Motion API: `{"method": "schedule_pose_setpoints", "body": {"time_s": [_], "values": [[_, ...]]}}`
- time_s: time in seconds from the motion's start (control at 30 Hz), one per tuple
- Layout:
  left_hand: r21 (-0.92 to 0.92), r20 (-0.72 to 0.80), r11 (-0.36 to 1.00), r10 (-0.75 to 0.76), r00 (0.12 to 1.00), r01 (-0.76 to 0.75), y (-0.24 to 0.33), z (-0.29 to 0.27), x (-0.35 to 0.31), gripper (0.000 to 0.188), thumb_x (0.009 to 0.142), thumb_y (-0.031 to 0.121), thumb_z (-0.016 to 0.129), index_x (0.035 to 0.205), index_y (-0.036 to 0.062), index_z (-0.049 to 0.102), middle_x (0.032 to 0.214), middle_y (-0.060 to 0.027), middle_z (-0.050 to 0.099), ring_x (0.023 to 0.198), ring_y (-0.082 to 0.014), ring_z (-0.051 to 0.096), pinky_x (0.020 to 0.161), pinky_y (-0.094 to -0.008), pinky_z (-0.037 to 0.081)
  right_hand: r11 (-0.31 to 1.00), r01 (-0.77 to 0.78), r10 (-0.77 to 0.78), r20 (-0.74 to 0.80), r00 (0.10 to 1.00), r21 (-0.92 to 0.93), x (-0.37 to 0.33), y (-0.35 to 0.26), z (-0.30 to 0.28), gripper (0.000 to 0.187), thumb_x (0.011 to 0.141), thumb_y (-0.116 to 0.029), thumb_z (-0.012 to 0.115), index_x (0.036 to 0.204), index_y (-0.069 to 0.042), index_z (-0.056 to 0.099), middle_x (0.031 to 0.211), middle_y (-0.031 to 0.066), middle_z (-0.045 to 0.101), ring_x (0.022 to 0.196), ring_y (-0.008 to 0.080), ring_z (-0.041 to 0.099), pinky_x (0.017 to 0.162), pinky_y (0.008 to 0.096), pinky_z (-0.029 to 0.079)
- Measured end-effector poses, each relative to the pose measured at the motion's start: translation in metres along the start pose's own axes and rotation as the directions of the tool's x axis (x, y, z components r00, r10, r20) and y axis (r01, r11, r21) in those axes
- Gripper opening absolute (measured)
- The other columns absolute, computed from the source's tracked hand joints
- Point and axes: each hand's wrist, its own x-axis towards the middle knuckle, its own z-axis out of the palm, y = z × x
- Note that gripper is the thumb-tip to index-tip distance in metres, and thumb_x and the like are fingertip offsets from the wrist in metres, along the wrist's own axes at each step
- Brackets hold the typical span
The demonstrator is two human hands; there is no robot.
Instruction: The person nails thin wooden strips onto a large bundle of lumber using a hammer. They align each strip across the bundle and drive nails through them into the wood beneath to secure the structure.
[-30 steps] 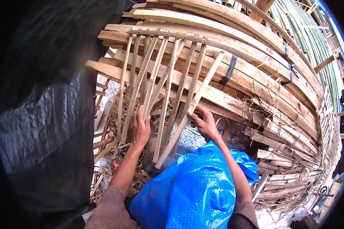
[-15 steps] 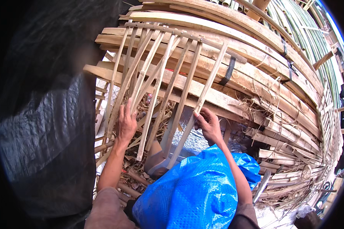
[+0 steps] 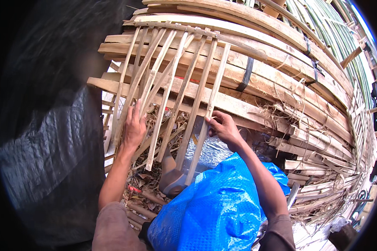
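Note:
A row of thin bamboo slats [image 3: 170, 90] hangs fan-like from a narrow crosspiece [image 3: 197, 30] across stacked wood. My right hand [image 3: 225, 129] pinches the rightmost bamboo slat [image 3: 219, 79] partway down between thumb and fingers. That slat's top lies against the crosspiece, close to the adjacent slat; its lower end reaches down to a blue plastic sheet [image 3: 209, 205] over my lap. On the left, my left hand [image 3: 134, 125] has its fingers stretched upward beside the left-hand slats, its fingertips touching or very near one. I see no firm grip there.
Long split-wood pieces [image 3: 276, 77], bound with black bands [image 3: 246, 74], curve across the back and right. Dark sheeting [image 3: 50, 146] hangs at left. A bare foot in a strap [image 3: 171, 182] rests below the slats, among shavings. Green bamboo poles [image 3: 339, 29] stand far right.
My right hand has brought the rightmost slat leftward, so its top sits closer to the neighbouring slat. My left hand has shifted slightly up and left. The whole view has moved a little.

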Motion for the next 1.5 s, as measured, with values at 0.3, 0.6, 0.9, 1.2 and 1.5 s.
{"method": "schedule_pose_setpoints", "body": {"time_s": [0.3, 0.6, 0.9, 1.2, 1.5], "values": [[-0.016, 0.001, 1.000, -0.011, 1.000, 0.011, 0.011, -0.002, -0.008, 0.056, 0.091, 0.005, 0.059, 0.144, 0.0027, 0.042, 0.108, -0.0198, 0.052, 0.097, -0.0377, 0.058, 0.084, -0.0448, 0.048, 0.997, 0.063, -0.060, -0.051, 0.997, 0.051, 0.015, 0.003, 0.008, 0.024, 0.098, -0.022, 0.061, 0.100, 0.002, 0.063, 0.077, 0.0033, 0.062, 0.060, 0.0083, 0.057, 0.058, 0.0253, 0.049], [-0.016, 0.022, 0.999, -0.031, 0.999, 0.032, 0.014, 0.000, -0.013, 0.060, 0.090, 0.006, 0.062, 0.146, 0.0057, 0.041, 0.113, -0.0198, 0.053, 0.101, -0.0357, 0.059, 0.088, -0.0431, 0.049, 0.994, 0.061, -0.061, -0.004, 0.998, 0.088, 0.023, 0.000, -0.004, 0.025, 0.098, -0.024, 0.062, 0.099, 0.001, 0.063, 0.079, 0.0022, 0.061, 0.062, 0.0082, 0.056, 0.060, 0.0248, 0.048], [-0.050, 0.058, 0.998, -0.040, 0.998, 0.043, 0.007, 0.010, -0.020, 0.066, 0.088, 0.006, 0.065, 0.148, 0.0086, 0.039, 0.114, -0.0188, 0.054, 0.104, -0.0345, 0.059, 0.090, -0.0423, 0.049, 0.989, 0.078, -0.072, -0.057, 0.996, 0.129, 0.027, 0.006, -0.002, 0.026, 0.098, -0.024, 0.062, 0.097, 0.002, 0.064, 0.075, 0.0006, 0.058, 0.062, 0.0083, 0.055, 0.058, 0.0253, 0.047], [-0.065, 0.040, 0.998, -0.013, 0.999, 0.016, -0.001, 0.004, -0.016, 0.066, 0.087, 0.006, 0.065, 0.148, 0.0099, 0.041, 0.112, -0.0196, 0.055, 0.103, -0.0360, 0.058, 0.089, -0.0431, 0.048, 0.991, 0.135, -0.132, -0.181, 0.974, 0.003, 0.030, 0.012, 0.010, 0.026, 0.099, -0.024, 0.061, 0.090, 0.000, 0.062, 0.074, 0.0007, 0.058, 0.067, 0.0075, 0.051, 0.059, 0.0254, 0.043], [-0.069, 0.108, 0.992, -0.095, 0.990, 0.103, 0.005, 0.004, -0.015, 0.062, 0.088, 0.008, 0.065, 0.146, 0.0065, 0.043, 0.117, -0.0212, 0.054, 0.109, -0.0376, 0.056, 0.096, -0.0434, 0.045, 0.956, 0.012, 0.004, -0.055, 0.998, 0.293, 0.032, -0.006, 0.003, 0.026, 0.103, -0.024, 0.052, 0.113, -0.001, 0.050, 0.104, 0.0151, 0.068, 0.093, 0.0217, 0.069, 0.084, 0.0365, 0.058]]}}
